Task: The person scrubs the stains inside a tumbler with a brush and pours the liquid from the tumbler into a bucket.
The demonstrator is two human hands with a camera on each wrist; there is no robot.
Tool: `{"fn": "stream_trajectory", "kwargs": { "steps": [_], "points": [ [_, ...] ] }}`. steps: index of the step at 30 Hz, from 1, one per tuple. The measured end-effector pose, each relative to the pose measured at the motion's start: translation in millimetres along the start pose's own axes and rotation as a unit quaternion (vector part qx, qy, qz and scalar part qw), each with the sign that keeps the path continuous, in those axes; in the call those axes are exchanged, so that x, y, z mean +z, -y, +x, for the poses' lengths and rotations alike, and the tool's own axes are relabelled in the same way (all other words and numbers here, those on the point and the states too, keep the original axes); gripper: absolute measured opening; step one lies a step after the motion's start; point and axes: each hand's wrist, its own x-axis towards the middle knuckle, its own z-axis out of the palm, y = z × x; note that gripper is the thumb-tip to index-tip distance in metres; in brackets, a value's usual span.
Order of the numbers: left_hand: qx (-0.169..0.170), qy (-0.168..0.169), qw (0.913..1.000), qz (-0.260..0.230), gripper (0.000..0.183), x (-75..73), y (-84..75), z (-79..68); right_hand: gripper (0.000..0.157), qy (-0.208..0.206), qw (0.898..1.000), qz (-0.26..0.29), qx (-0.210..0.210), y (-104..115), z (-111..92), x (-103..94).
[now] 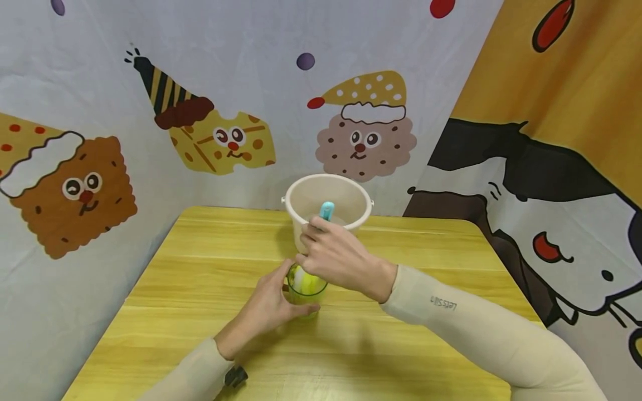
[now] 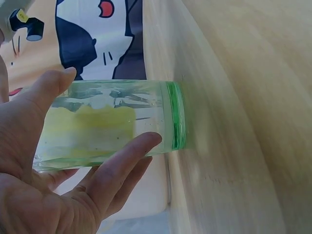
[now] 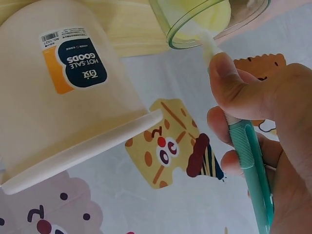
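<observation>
A clear green-tinted glass stands upright on the wooden table. My left hand holds it from the left, thumb on one side and fingers on the other. Inside the glass is the yellow and white sponge head of a cup brush. My right hand grips the brush's teal handle above the rim, with thumb and fingers wrapped round it. The handle's rounded end points up and away, overlapping the bucket in the head view.
A cream bucket with a printed label stands just behind the glass, near the table's far edge. Behind the table hangs a cloth with cartoon figures. A small black device sits at my left sleeve.
</observation>
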Motion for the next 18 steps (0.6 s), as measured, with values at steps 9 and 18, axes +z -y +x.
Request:
{"fn": "stream_trajectory", "kwargs": {
  "steps": [9, 18],
  "points": [
    [-0.010, -0.005, 0.9999, 0.004, 0.091, 1.3, -0.8, 1.0, 0.007, 0.007, 1.000, 0.009, -0.002, -7, -8, -4.4],
    [-0.023, -0.002, 0.9997, 0.007, 0.090, 0.9, 0.0, 1.3, 0.007, 0.035, 0.999, 0.034, -0.004, -6, -16, -13.8]
  ]
}}
